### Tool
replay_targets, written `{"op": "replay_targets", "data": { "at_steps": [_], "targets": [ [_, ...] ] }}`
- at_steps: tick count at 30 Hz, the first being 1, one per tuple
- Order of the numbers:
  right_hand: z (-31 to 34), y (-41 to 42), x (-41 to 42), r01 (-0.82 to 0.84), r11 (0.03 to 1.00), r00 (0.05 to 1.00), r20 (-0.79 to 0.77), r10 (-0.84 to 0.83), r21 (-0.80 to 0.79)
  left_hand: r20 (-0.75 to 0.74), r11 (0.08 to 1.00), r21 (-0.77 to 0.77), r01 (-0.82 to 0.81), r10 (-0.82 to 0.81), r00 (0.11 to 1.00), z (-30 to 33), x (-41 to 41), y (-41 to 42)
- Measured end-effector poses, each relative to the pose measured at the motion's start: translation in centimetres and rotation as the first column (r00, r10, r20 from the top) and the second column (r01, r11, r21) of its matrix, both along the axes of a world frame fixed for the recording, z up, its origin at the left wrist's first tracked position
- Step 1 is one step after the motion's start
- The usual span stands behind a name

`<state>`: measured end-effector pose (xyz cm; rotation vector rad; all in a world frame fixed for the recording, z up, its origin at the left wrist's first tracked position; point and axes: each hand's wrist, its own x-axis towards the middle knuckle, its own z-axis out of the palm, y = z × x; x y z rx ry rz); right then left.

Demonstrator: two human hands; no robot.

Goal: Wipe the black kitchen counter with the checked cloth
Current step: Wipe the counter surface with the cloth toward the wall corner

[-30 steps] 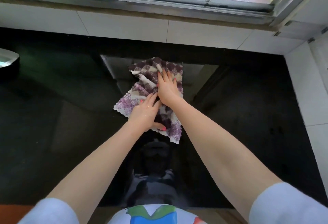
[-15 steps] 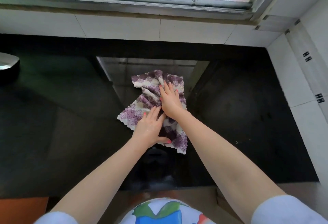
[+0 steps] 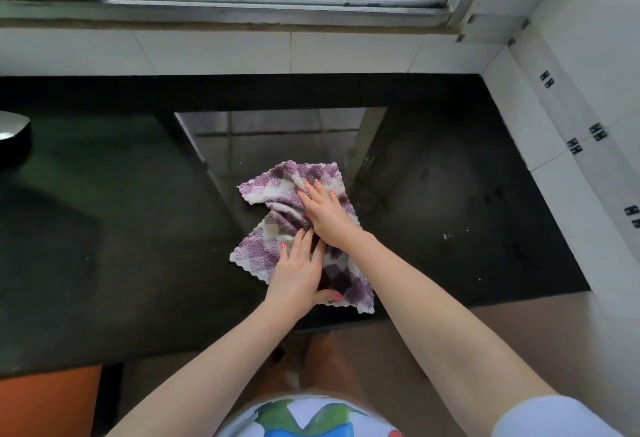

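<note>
A purple-and-white checked cloth (image 3: 277, 194) lies crumpled on the glossy black counter (image 3: 450, 211), near its front edge. Both my hands press flat on it with fingers spread. My right hand (image 3: 323, 213) rests on the cloth's upper part. My left hand (image 3: 299, 275) rests on its lower part, thumb out along the cloth's near edge. The hands overlap slightly and hide the middle of the cloth. The cloth's lower right corner reaches almost to the counter's front edge.
White tiled walls (image 3: 214, 50) bound the counter at the back and on the right (image 3: 554, 146). A window frame (image 3: 277, 7) runs above the back wall. A dark rounded object (image 3: 12, 140) sits at the far left. An orange cabinet front (image 3: 48, 405) shows below.
Both hands and the cloth have slid toward me, from mid-counter to near the front edge. The view has shifted, and the floor below the counter edge now shows.
</note>
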<state>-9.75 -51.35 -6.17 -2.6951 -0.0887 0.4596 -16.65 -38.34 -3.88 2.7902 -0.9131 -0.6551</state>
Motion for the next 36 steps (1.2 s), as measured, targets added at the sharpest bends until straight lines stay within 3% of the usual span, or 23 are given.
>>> {"op": "replay_targets", "data": {
  "at_steps": [9,17,36],
  "targets": [
    [0.3,-0.8,-0.4,-0.029,0.999,1.000,0.002,0.029,0.017,0.027,0.995,0.082,0.064,-0.066,0.997,0.1,0.5,-1.9],
    [0.4,-4.0,3.2,-0.077,0.997,0.997,0.005,0.077,0.001,0.003,0.995,0.096,0.012,-0.013,1.000,0.2,3.5,-5.7],
    [0.2,-10.1,14.6,-0.102,0.991,0.995,0.006,0.102,-0.082,-0.059,0.988,-0.020,-0.156,0.155,0.986,0.0,14.7,-11.7]
  ]
}}
